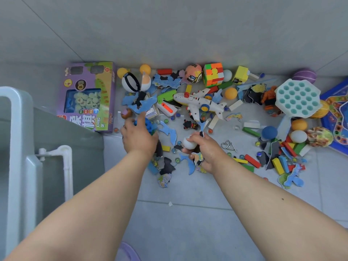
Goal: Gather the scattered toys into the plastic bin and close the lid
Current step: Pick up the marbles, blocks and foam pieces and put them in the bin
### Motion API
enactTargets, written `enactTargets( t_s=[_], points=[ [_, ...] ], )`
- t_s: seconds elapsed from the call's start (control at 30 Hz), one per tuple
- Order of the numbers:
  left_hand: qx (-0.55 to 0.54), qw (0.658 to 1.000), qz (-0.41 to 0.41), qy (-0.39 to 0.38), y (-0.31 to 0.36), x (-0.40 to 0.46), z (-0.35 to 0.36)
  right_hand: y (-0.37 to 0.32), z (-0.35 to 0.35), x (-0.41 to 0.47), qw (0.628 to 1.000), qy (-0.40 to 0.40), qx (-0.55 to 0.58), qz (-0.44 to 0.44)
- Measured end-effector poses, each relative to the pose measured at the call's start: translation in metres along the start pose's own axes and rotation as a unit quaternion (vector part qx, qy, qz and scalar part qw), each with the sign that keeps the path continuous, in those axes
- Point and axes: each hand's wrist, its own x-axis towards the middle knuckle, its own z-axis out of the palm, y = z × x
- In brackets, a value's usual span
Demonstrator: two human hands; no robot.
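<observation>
Two hands among scattered toys on a tiled floor

The left hand (138, 135) grips a blue toy (149, 126) beside the purple game box (87, 97); the right hand (204, 149) holds a white ball (189, 143) and puzzle pieces; a toy airplane (199, 102) lies beyond; the plastic bin (13, 140) stands at left.

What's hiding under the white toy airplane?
Under the toy airplane marbles and a white block peek out by its wing. Anything beneath its body is covered.
</observation>
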Motion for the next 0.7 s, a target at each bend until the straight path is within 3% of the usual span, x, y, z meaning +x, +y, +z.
enactTargets(
  t_s=[0.07,0.13,0.3,0.5,0.7],
  points=[
    [0.057,0.997,0.014,-0.048,-0.008,0.010,0.004,0.000,0.000,0.000,1.000,-0.014,0.022,-0.001],
    [0.038,0.998,0.016,-0.039,-0.012,0.013,0.007,0.000,0.001,0.001,0.999,-0.024,0.025,-0.011],
    [-0.232,0.972,0.033,0.003,0.014,-0.015,0.007,-0.005,0.005,0.004,1.000,0.014,-0.011,-0.024],
    [-0.303,0.944,0.110,-0.076,0.025,-0.060,0.019,-0.009,0.010,0.004,0.998,-0.019,-0.053,-0.032],
    [-0.418,0.888,0.098,-0.164,0.015,-0.070,0.019,-0.004,0.003,0.003,0.997,-0.003,-0.071,-0.030]
  ],
)
